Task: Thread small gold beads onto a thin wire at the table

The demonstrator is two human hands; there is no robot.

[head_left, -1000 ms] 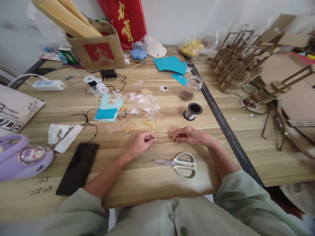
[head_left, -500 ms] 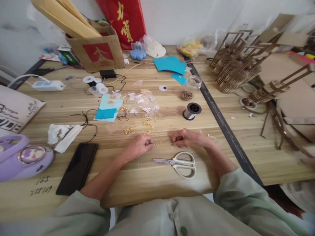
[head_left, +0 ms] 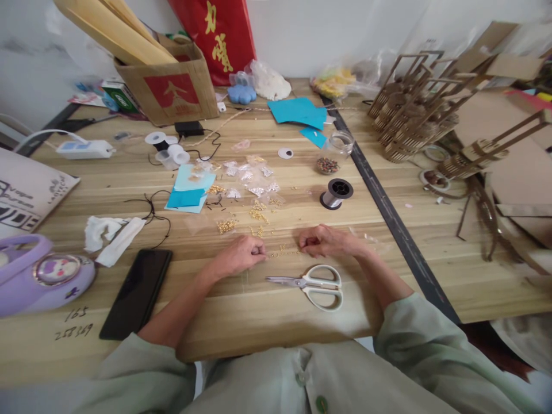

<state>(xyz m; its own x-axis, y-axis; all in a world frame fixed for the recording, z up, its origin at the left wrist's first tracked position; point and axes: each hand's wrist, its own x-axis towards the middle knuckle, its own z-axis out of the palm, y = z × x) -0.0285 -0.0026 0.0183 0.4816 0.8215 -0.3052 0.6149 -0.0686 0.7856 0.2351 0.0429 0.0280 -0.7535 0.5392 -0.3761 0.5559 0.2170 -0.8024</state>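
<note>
A thin strand of small gold beads runs between my two hands, low over the wooden table. My left hand is closed in a pinch at the strand's left end. My right hand pinches its other end, fingers curled in. A few loose gold beads lie just beyond the strand. Scissors with white handles rest in front of my hands, blades pointing left. Past my left hand, gold beads sit in a small heap. More gold beads are scattered farther back.
A spool of wire stands beyond my right hand, near a glass jar of dark beads. Small bags of silvery pieces lie mid-table. At left are a black phone and a purple bottle. Wooden basket-like frames stand at right.
My hands have shifted very slightly, the right one a little left and away from me. The bead strand shows more plainly between them. Everything else on the table has stayed put.
</note>
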